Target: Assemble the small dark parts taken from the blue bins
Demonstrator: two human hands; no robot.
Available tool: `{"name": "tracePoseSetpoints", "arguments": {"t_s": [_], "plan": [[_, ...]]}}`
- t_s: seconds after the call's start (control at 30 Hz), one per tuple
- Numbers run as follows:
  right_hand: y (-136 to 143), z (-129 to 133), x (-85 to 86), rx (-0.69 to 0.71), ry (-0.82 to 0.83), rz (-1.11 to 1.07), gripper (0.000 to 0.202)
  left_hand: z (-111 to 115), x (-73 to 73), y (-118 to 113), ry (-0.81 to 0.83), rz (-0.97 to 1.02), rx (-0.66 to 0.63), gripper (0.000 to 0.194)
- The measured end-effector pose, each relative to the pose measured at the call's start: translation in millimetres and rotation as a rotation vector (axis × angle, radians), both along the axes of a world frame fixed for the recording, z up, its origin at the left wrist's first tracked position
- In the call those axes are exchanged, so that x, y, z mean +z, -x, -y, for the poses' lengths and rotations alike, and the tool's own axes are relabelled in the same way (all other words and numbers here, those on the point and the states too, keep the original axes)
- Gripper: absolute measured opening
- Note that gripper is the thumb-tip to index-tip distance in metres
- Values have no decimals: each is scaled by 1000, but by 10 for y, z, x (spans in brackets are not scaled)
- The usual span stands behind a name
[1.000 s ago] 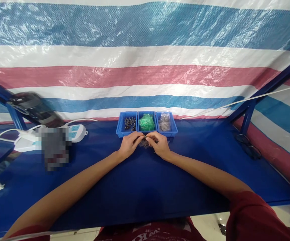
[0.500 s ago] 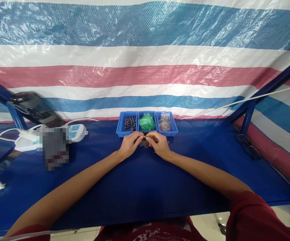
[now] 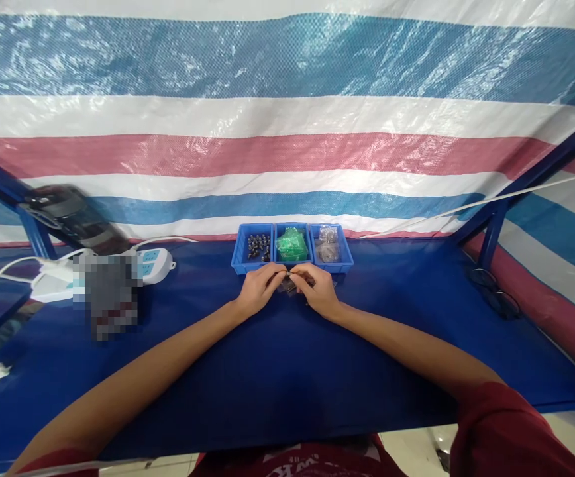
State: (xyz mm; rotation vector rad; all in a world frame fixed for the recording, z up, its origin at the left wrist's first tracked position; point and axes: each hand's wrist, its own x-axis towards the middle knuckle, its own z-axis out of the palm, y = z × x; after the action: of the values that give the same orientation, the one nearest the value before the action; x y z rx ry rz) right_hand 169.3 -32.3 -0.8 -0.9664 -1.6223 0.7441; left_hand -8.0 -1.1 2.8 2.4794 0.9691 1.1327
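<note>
A small part [image 3: 288, 273] sits just on the near side of the middle bin [image 3: 278, 229], pinched where the fingertips of both hands come together. It lies off the thumb and finger ends of the left hand [image 3: 258, 290], toward the right, and off those of the right hand [image 3: 321, 291], toward the left — neither hand is clearly nearer. Its long axis seems to run across from hand to hand, parallel to the middle bin's front edge, though it is too small and too covered to be sure. Both hands are narrowed to a pinch on it, the other fingers curled.

Under and between the hands, in front of the middle bin, lie some clear packets [image 3: 294, 287], partly hidden; what they contain I cannot tell. The middle bin itself holds a green packet [image 3: 292, 246]. Just left of it stands the left bin [image 3: 239, 252] with loose dark metal pieces [image 3: 259, 246]; just right of it, the right bin [image 3: 338, 267] with greyish clear packets [image 3: 328, 245].

Farther out, well left of the middle bin, are a power strip [image 3: 157, 266] and a dark bottle [image 3: 76, 215] — and well to its right, a pair of glasses [image 3: 503, 303] on the blue table [image 3: 287, 377].
</note>
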Motion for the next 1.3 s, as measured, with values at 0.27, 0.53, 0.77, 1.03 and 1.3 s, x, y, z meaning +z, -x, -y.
{"name": "tracePoseSetpoints", "arguments": {"t_s": [0.27, 0.53, 0.77, 1.03, 1.3], "plan": [[3, 6, 3, -8, 13, 4, 21, -3, -7, 2, 6, -3, 2, 23], [-8, 4, 2, -21, 20, 38, 24, 1, 9, -3, 8, -5, 4, 25], [-14, 2, -2, -23, 17, 64, 23, 12, 40, -14, 14, 9, -6, 24], [-11, 2, -3, -32, 3, 89, 25, 12, 39, -19, 24, 20, -10, 23], [-12, 3, 18, -29, -20, 116, 28, 10, 32, -16, 31, 10, -3, 25]]}}
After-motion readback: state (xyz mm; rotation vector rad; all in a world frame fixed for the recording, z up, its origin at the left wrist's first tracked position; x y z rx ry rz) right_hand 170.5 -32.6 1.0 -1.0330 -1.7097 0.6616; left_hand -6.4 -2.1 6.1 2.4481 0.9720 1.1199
